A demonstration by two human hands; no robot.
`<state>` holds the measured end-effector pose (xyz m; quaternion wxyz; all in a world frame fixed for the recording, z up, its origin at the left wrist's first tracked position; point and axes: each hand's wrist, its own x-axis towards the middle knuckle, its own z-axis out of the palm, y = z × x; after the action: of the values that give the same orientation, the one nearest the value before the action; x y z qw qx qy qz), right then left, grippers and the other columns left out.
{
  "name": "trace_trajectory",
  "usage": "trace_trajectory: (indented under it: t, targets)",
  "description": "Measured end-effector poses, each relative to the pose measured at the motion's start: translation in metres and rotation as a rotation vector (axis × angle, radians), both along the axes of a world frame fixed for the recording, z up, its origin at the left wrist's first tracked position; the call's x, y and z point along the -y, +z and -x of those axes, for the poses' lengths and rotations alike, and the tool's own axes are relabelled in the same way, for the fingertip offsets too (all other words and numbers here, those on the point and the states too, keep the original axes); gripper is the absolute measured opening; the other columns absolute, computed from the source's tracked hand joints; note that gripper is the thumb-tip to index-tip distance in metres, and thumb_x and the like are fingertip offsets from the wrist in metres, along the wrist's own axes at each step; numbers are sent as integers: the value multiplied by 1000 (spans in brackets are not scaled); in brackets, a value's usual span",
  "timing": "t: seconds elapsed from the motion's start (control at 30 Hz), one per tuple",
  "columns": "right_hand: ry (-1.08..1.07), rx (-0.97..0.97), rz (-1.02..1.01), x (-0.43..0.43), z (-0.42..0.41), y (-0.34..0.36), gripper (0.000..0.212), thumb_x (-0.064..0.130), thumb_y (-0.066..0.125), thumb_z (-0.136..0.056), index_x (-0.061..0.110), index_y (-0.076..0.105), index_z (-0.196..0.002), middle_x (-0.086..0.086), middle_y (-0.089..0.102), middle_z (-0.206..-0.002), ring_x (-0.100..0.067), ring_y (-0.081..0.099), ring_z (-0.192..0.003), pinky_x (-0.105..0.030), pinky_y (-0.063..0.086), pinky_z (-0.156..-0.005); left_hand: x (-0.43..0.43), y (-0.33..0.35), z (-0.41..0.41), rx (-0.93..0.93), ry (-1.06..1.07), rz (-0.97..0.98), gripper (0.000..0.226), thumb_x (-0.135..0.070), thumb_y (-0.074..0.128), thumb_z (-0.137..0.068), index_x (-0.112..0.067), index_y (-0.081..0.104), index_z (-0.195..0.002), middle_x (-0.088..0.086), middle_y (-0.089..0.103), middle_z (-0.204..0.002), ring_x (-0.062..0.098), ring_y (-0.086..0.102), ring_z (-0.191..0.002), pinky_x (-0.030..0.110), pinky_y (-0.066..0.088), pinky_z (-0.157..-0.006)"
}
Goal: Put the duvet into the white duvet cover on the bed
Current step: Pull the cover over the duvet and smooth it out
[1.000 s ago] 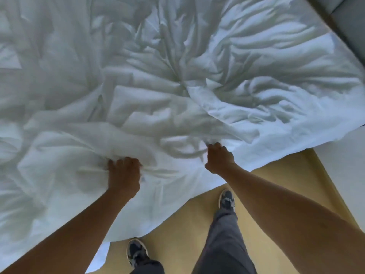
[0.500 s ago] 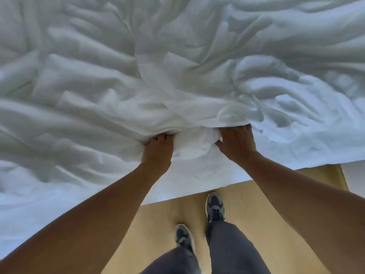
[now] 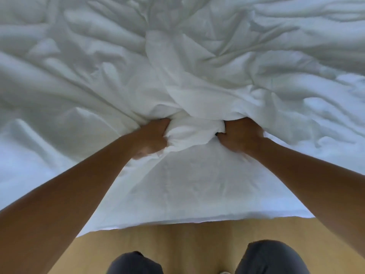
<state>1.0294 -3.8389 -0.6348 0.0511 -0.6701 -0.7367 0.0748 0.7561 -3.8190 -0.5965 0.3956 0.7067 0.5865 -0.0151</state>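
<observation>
A crumpled white duvet cover (image 3: pixel 197 184) lies spread over the bed, and its near edge hangs down toward me. A bunched wad of white fabric (image 3: pixel 193 131) sits between my hands; I cannot tell whether it is duvet or cover. My left hand (image 3: pixel 152 137) grips the left side of that wad, fingers curled into the cloth. On the wad's right side my right hand (image 3: pixel 241 135) clutches the fabric under an overhanging fold. The two hands are close together, about a hand's width apart.
Rumpled white bedding (image 3: pixel 98 66) fills the whole upper view. Below the hanging edge runs a tan wooden floor (image 3: pixel 187 240). My knees in dark grey trousers (image 3: pixel 270 258) stand close to the bed.
My hands came together from wide apart and now bunch the fabric between them. I have stepped closer to the bed, and the view tilted down onto the near edge.
</observation>
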Motion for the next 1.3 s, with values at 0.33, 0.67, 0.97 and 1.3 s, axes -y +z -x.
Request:
trace_trajectory:
  t: [0.33,0.67,0.97,1.3]
  targets:
    - [110,-31,-157,18,-12,-4,78,82,21,-72,35,68,-112,2,71,-114,-26,65,-105,-34,48,-79,42,3,-7,-207,-109,-514,54,-8,56,-85,-18,47,-137,7,59,-130,30,56,-117,34,45,-91]
    - [261,47,408,188,-16,51,81,107,16,-54,34,51,-62,10,56,-65,-9,57,-66,-30,48,-66,187,38,19,-274,-482,-525,31,-9,51,-74,-36,47,-90,-13,41,-71,20,53,-72,31,37,-63]
    - [398,-35,591,156,15,119,77,90,65,-53,21,68,-88,1,70,-81,-17,66,-73,-37,53,-71,195,31,32,-101,-417,-408,44,3,50,-71,-29,65,-97,-21,51,-91,11,56,-94,18,40,-79]
    - [-92,179,295,69,6,66,98,92,40,-75,32,35,-152,-7,40,-155,-30,36,-142,-59,24,-114,181,68,42,-276,-430,-66,47,-29,68,-87,-35,56,-133,-20,57,-131,8,55,-121,28,46,-104]
